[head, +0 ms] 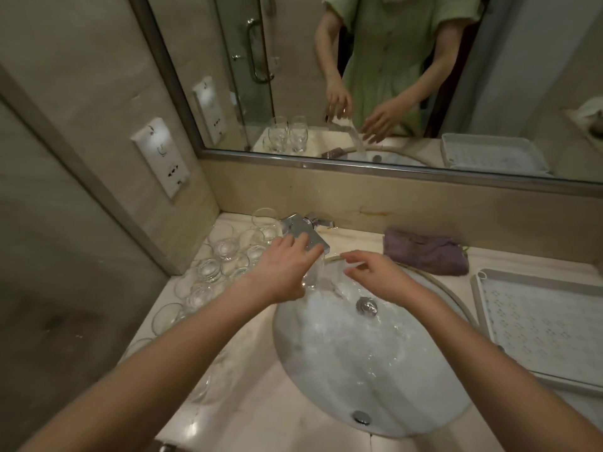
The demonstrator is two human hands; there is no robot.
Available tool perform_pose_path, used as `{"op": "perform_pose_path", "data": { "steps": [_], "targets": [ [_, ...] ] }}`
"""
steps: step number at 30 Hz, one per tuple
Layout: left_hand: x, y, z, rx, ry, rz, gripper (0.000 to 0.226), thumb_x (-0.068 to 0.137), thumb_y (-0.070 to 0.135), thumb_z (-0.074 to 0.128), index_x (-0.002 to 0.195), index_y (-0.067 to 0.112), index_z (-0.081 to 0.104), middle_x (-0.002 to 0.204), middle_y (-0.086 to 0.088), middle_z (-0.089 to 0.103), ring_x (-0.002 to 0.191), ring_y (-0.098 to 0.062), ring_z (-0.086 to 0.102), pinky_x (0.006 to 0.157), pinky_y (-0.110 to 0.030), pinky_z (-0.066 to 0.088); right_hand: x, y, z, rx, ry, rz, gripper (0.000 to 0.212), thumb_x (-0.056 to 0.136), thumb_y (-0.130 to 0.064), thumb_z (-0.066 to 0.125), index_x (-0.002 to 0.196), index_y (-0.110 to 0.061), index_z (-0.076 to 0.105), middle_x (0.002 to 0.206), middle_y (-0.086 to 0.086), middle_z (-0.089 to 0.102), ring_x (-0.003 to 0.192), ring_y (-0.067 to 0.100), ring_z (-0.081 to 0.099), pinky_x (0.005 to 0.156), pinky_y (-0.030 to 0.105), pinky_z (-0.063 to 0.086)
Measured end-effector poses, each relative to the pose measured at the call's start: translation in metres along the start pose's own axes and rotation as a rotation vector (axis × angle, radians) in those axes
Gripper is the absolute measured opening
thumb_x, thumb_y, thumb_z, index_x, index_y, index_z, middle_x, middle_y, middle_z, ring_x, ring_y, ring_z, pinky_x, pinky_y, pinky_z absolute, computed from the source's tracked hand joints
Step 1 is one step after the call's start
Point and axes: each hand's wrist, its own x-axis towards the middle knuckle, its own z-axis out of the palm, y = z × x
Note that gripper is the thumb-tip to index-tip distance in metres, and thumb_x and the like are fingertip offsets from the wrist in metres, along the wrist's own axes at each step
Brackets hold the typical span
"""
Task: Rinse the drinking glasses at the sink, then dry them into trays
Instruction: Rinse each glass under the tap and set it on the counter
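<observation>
Dim warm light, soft focus, wide-angle edge distortion.

- Honestly no readable text, brand or number anywhere here.
- The wall socket plate [160,157] only has small dark marks, way too tiny and blurry to make out as letters.

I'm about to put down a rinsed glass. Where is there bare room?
The white tray right of the sink is bare. So is the counter strip between the purple cloth and the tray. Left of the sink, glasses crowd the counter.
</observation>
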Motion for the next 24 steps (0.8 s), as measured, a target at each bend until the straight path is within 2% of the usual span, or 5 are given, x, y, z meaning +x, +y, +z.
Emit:
{"op": "perform_pose_path", "data": {
  "steps": [10, 13, 15, 19, 24],
  "targets": [
    [-0.002, -0.012, -0.048, 0.375, 0.186, 0.168, 0.07, 0.082, 0.013, 0.065, 0.143, 0.011, 0.029, 0.131, -0.013, 0.042, 0.108, -0.03, 0.05, 0.091, -0.037, 0.039, 0.0, -0.048, -0.023, -0.275, 0.042, -0.17, 0.05, 0.089, -0.019, 0.065, 0.137, -0.02, 0.051, 0.137, 0.004, 0.054, 0.12, 0.019, 0.053, 0.089, 0.019, 0.035],
    [-0.008, -0.014, -0.039, 0.482, 0.132, 0.224, 0.069, 0.065, 0.028, 0.079, 0.128, 0.019, 0.054, 0.114, -0.006, 0.059, 0.092, -0.023, 0.061, 0.079, -0.03, 0.046, 0.002, -0.054, -0.018, -0.329, 0.015, -0.17, 0.052, 0.088, -0.017, 0.066, 0.138, -0.019, 0.05, 0.14, 0.003, 0.052, 0.126, 0.019, 0.048, 0.092, 0.02, 0.032],
    [-0.013, -0.016, -0.035, 0.443, 0.148, 0.227, 0.068, 0.05, 0.034, 0.083, 0.115, 0.024, 0.065, 0.101, -0.002, 0.064, 0.081, -0.019, 0.062, 0.072, -0.027, 0.048, 0.006, -0.056, -0.012, -0.366, -0.019, -0.169, 0.053, 0.089, -0.015, 0.065, 0.139, -0.018, 0.049, 0.143, 0.002, 0.05, 0.129, 0.02, 0.046, 0.097, 0.021, 0.032],
    [-0.008, -0.031, -0.024, 0.104, 0.014, 0.049, 0.072, 0.081, 0.021, 0.068, 0.141, 0.014, 0.03, 0.132, -0.012, 0.04, 0.115, -0.031, 0.049, 0.094, -0.037, 0.04, 0.022, -0.067, -0.006, -0.375, -0.026, -0.183, 0.051, 0.089, -0.009, 0.062, 0.138, -0.016, 0.051, 0.141, 0.003, 0.052, 0.126, 0.02, 0.049, 0.094, 0.019, 0.034],
    [-0.003, -0.091, -0.035, -0.451, 0.194, -0.253, 0.081, 0.073, 0.044, 0.074, 0.136, 0.012, 0.035, 0.129, -0.005, 0.047, 0.115, -0.025, 0.045, 0.095, -0.036, 0.04, 0.063, -0.101, -0.005, -0.367, -0.018, -0.219, 0.047, 0.086, -0.002, 0.059, 0.132, -0.012, 0.056, 0.132, 0.006, 0.059, 0.121, 0.022, 0.054, 0.096, 0.026, 0.04]
  ]
}}
